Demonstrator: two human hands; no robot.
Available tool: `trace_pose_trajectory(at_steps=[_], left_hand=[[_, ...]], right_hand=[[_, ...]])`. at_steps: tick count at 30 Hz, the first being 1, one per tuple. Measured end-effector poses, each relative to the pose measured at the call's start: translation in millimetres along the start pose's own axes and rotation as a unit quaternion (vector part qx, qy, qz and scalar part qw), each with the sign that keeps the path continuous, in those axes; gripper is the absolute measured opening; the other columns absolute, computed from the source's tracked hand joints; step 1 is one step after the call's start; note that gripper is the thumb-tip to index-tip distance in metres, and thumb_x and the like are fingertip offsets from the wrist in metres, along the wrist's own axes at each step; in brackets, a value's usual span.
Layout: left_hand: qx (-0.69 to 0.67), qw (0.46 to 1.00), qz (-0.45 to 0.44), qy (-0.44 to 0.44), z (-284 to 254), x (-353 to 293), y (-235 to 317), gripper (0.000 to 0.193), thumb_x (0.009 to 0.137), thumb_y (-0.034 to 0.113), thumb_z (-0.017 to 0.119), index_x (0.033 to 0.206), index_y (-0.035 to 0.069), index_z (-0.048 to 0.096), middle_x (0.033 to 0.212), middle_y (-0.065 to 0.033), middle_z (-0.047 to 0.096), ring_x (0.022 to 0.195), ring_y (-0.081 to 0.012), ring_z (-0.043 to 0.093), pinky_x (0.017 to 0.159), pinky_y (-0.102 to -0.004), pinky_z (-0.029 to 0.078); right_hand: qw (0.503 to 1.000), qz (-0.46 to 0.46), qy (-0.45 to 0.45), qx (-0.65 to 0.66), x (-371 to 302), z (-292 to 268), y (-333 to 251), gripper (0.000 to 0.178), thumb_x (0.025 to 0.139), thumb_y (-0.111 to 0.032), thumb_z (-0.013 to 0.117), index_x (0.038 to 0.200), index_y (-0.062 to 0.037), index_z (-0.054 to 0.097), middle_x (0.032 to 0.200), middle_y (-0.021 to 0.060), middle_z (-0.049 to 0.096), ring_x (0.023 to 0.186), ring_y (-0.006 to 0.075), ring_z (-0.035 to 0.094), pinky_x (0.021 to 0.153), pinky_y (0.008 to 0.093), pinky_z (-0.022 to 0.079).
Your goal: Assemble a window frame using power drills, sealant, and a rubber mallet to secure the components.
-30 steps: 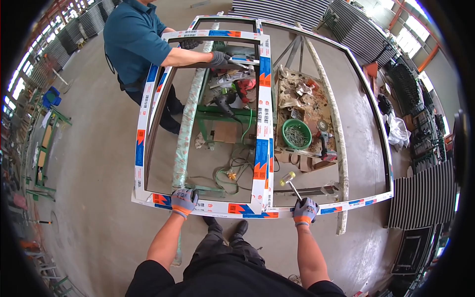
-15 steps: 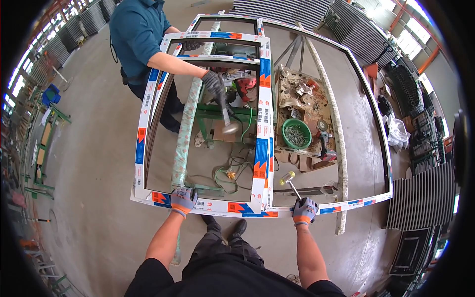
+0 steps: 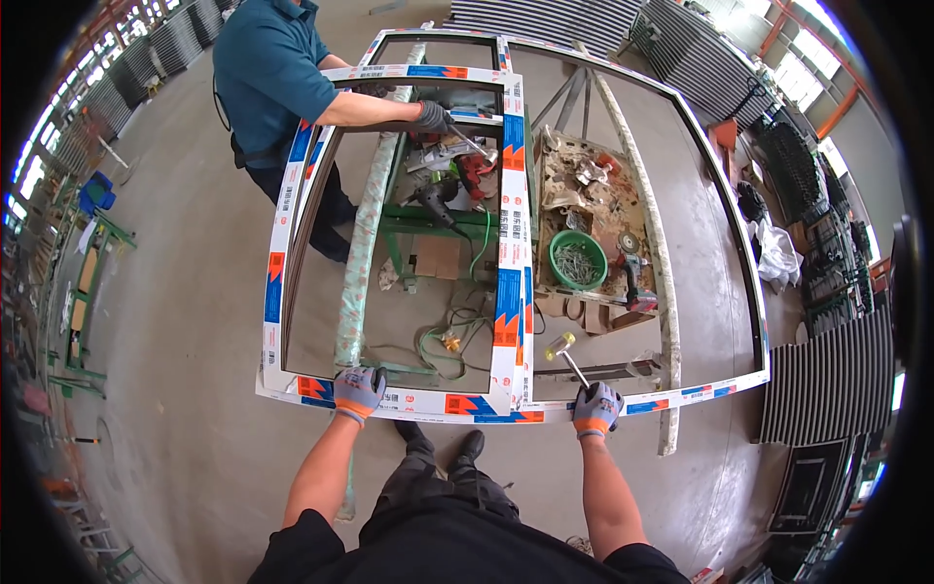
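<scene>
My left hand (image 3: pixel 360 391), in a grey and orange work glove, is closed around the near rail of a smaller window frame (image 3: pixel 275 263) wrapped in printed protective film. That frame lies over the left part of a larger filmed frame (image 3: pixel 696 393). Further right, my right hand (image 3: pixel 596 409) is closed around the handle of a mallet (image 3: pixel 561 346) with a pale yellow head, and rests at the larger frame's near rail. Across from me, a co-worker's dark-gloved hand (image 3: pixel 435 117) holds a hammer (image 3: pixel 471 143) near the smaller frame's crossbar.
Two long supports, one green-wrapped (image 3: pixel 368 243) and one pale (image 3: pixel 642 214), run under the frames. Between them stand a green bench (image 3: pixel 418 220) with power tools and a worn work table (image 3: pixel 618 175) bearing a green basket (image 3: pixel 578 260) of screws and a drill (image 3: pixel 637 284). Cables lie on the floor.
The co-worker's hand has risen away from me, and the hammer has swung from pointing down toward me to pointing right, near the crossbar. Both my hands keep their grips.
</scene>
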State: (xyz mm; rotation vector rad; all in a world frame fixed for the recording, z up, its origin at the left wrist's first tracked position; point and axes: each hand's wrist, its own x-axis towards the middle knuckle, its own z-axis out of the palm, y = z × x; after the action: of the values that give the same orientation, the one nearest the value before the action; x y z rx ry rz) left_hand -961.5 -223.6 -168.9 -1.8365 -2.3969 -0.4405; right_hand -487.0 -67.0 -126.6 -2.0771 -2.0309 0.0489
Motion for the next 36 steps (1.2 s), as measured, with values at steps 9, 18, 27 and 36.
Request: trace_pose_trajectory(at_steps=[9, 18, 27, 36], left_hand=[[-0.015, 0.998, -0.028, -0.060, -8.2, 5.9, 5.2, 0.033, 0.085, 0.037, 0.060, 0.089, 0.007, 0.071, 0.084, -0.0147, 0.070, 0.079, -0.0325, 0.067, 0.075, -0.0437, 0.052], [0.006, 1.000, -0.020, -0.016, -5.8, 5.0, 4.5, 0.033, 0.084, 0.037, 0.062, 0.089, 0.006, 0.071, 0.083, -0.0144, 0.070, 0.079, -0.0327, 0.067, 0.075, -0.0437, 0.052], [0.002, 1.000, 0.005, 0.000, -3.7, 6.2, 4.8, 0.030, 0.083, 0.037, 0.064, 0.085, 0.007, 0.071, 0.082, -0.0131, 0.070, 0.078, -0.0317, 0.066, 0.074, -0.0438, 0.051], [0.019, 1.000, -0.021, -0.008, 3.5, -0.6, 0.2, 0.030, 0.082, 0.038, 0.066, 0.087, 0.009, 0.071, 0.085, -0.0122, 0.070, 0.080, -0.0307, 0.067, 0.078, -0.0433, 0.051]], right_hand=[[1.000, 0.004, 0.005, -0.007, 0.9, 0.3, 2.6, 0.019, 0.082, -0.028, 0.068, 0.079, -0.0108, 0.060, 0.082, 0.0099, 0.064, 0.088, 0.0308, 0.061, 0.092, 0.0424, 0.040], [1.000, 0.002, 0.012, -0.017, 2.3, 3.6, 3.6, 0.019, 0.082, -0.028, 0.068, 0.079, -0.0105, 0.061, 0.083, 0.0103, 0.064, 0.089, 0.0310, 0.061, 0.093, 0.0426, 0.039], [1.000, 0.014, -0.013, 0.007, 2.4, -2.8, 2.5, 0.020, 0.082, -0.029, 0.067, 0.079, -0.0106, 0.060, 0.083, 0.0100, 0.064, 0.090, 0.0309, 0.061, 0.092, 0.0430, 0.040], [1.000, 0.000, 0.003, -0.016, 3.7, 5.3, 6.8, 0.019, 0.080, -0.029, 0.068, 0.079, -0.0118, 0.061, 0.082, 0.0093, 0.064, 0.090, 0.0297, 0.060, 0.092, 0.0426, 0.040]])
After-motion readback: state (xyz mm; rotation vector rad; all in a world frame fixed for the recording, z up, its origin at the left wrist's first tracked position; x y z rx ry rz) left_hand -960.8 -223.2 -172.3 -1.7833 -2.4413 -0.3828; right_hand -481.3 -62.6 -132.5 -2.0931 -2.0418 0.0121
